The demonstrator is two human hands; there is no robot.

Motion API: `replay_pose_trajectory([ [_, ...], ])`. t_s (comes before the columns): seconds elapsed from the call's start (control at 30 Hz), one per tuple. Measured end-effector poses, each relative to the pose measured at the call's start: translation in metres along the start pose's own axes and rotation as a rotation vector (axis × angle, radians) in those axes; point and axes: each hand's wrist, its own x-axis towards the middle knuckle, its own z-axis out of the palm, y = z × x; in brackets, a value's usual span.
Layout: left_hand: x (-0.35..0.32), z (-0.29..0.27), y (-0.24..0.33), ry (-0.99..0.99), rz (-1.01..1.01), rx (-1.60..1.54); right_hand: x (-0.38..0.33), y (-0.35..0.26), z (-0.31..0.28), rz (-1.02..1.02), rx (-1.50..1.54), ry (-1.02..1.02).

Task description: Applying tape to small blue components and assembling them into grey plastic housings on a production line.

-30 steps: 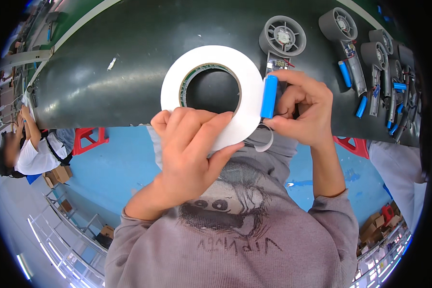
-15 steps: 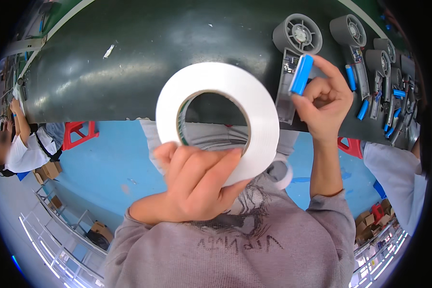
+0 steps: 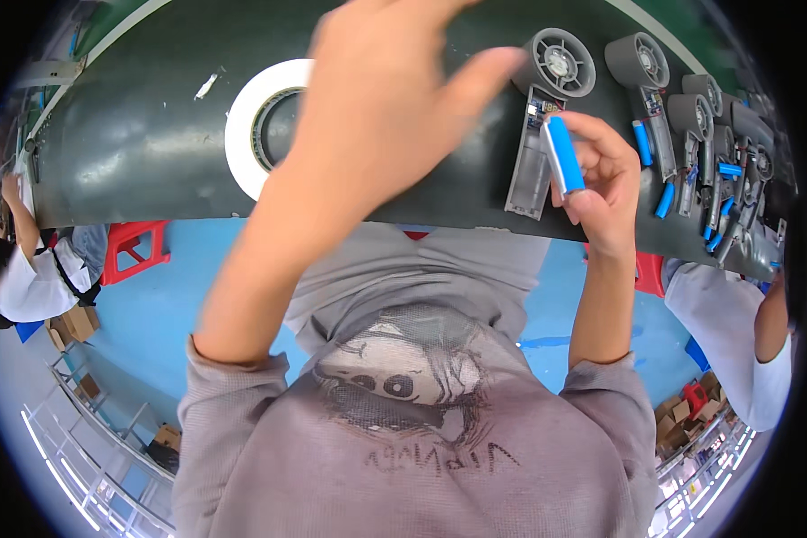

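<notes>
My left hand (image 3: 377, 117) is raised close to the camera with its fingers spread, and it holds nothing. It hides the right side of a white tape roll (image 3: 247, 125) that lies flat on the dark green table (image 3: 125, 161). My right hand (image 3: 605, 193) pinches a blue cylindrical battery (image 3: 565, 154) upright. The battery is right beside the open handle of a grey handheld fan (image 3: 533, 157), which lies on the table with its round head (image 3: 560, 63) at the far end.
More grey fans (image 3: 641, 61) and loose blue batteries (image 3: 663, 199) lie in a row at the right of the table. A co-worker's white sleeve (image 3: 726, 323) is at the right, and another person (image 3: 27, 269) is at the left. A red stool (image 3: 134, 247) stands on the blue floor.
The tape roll went from my left hand down onto the table at the left. My left hand let go and rose. My right hand carried the battery to the fan's handle.
</notes>
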Motion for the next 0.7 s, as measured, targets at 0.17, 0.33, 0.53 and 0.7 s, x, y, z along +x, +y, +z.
replay_pose_trajectory([
  [0.17, 0.047, 0.033, 0.0, -0.305, 0.183, -0.002, -0.006, -0.027, 0.002, -0.04, -0.451, -0.071],
  [0.33, 0.051, 0.03, 0.011, -0.398, 0.21, -0.045, -0.011, -0.041, -0.003, -0.033, -0.843, -0.144],
  [0.53, 0.044, 0.028, 0.022, -0.41, 0.119, 0.016, -0.011, -0.032, 0.0, -0.083, -0.949, -0.129],
  [0.7, 0.04, 0.03, 0.019, -0.392, 0.142, 0.012, -0.009, -0.029, -0.001, -0.084, -1.012, -0.132],
])
